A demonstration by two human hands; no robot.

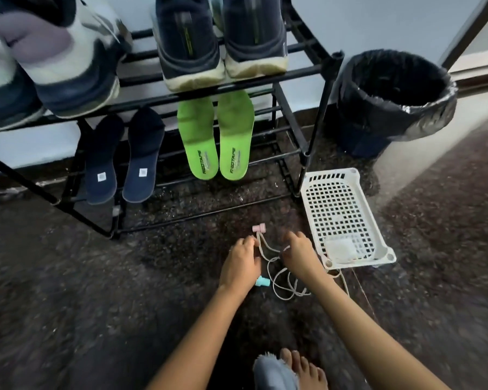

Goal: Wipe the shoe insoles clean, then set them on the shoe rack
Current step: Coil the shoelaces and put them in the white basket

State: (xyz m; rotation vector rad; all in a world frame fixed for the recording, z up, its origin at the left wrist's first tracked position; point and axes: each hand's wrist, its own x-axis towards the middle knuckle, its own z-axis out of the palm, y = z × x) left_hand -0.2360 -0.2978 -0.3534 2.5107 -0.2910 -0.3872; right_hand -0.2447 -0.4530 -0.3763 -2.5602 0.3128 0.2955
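Black metal shoe rack [321,108] stands against the wall, sneakers on its upper shelf. To its right sit a black-lined bin [392,108] and, nearer the person, a white perforated basket [333,174] at the rack's front right foot, holding a pale pad that cannot be identified.

Task items: four insoles lie on the lower shelf. The green insoles [234,136] are right of centre, and the navy insoles [144,159] are toward the left end. All have their long axes running front to back, heels at the shelf's front edge.

Both hands are on the floor in front of the rack, well apart from the insoles. The left hand [240,266] and right hand [299,254] each have curled fingers pinching a pale cord [289,298] with a pink end piece [259,228] and a teal end piece [262,282].

Assessment: the insoles lie forward and up from the fingers. The green pair is almost straight ahead and the navy pair ahead-left, so the left hand is nearer to both. Placement looks complete; cleanliness cannot be confirmed.
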